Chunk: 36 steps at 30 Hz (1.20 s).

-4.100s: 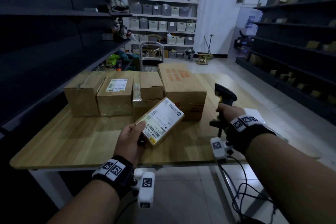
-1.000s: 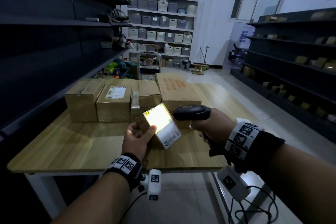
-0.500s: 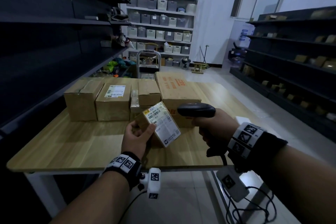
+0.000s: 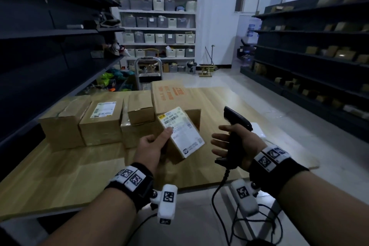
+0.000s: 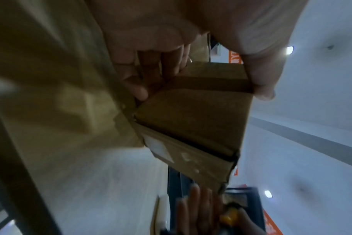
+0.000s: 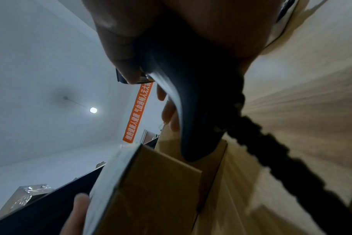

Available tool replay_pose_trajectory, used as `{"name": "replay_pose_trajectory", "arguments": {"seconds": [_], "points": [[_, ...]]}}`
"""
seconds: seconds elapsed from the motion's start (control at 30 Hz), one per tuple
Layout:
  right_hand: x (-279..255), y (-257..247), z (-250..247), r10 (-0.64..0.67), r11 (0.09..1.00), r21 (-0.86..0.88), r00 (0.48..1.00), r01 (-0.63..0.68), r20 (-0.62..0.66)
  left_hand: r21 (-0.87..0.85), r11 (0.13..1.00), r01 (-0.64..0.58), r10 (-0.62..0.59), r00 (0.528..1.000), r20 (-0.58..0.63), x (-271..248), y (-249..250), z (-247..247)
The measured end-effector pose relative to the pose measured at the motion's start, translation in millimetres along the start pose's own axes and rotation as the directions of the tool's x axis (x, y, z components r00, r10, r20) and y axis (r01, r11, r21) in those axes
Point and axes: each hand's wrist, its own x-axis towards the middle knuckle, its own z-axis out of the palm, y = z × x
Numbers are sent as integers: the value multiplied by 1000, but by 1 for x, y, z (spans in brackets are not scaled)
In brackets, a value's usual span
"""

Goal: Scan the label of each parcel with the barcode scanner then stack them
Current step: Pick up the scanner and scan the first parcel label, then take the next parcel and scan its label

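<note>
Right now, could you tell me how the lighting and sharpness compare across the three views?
Head view: dim and bent at the edges, yet the white-labelled cardboard parcel is sharp. Left wrist view: parcel close and soft. Right wrist view: black barcode scanner dark, wooden table streaked.

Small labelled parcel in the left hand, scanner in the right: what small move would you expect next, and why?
Probably the left hand carries the small parcel to the boxes on the table to stack it. The scanner in the right hand points up, away from the label, with fingers loosened.
</note>
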Motion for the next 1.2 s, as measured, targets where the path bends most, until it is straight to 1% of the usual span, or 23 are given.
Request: {"name": "replay_pose_trajectory", "arguments": {"seconds": [0.1,0.17,0.23,0.3,0.37,0.5,0.57,0.67,0.73,0.8,0.87,1.0,1.07,1.13,1.2], "points": [[1,-3,-19,-36,999,-7,999,36,-32,72,997,36,-44,992,118,-8,0,42],[2,-7,-35,-69,997,-42,995,66,-74,120,990,81,-100,982,161,-10,-3,69],[3,-11,-53,-99,993,-75,988,90,-121,134,979,154,-177,967,186,-9,-6,93],[5,-17,-71,-120,991,-68,982,112,-145,147,971,190,-217,958,190,-1,-11,116],[8,-24,-86,-132,991,-47,976,126,-171,188,965,183,-216,961,173,10,-19,138],[20,-33,-109,-155,988,-16,964,155,-215,210,954,213,-263,932,250,23,-30,181],[26,-38,-116,-159,986,3,956,165,-245,218,953,213,-267,928,261,30,-35,197],[33,-47,-122,-144,986,33,947,161,-286,247,954,172,-235,938,256,39,-45,215],[37,-51,-123,-141,986,45,945,162,-296,292,949,118,-194,950,246,45,-51,222],[39,-53,-123,-152,984,46,943,173,-296,319,945,67,-145,963,227,55,-56,227],[38,-54,-123,-179,980,37,941,198,-286,326,944,57,-128,971,204,57,-56,227],[32,-51,-125,-219,971,29,938,236,-270,382,924,16,-90,980,175,30,-35,216],[26,-51,-123,-223,970,44,947,239,-232,397,917,-23,-42,987,156,18,-26,205],[19,-50,-114,-220,969,78,963,234,-156,427,897,-116,52,986,159,4,-15,193],[14,-48,-97,-220,970,89,973,226,-77,448,868,-215,163,975,152,-8,-3,177]]}}
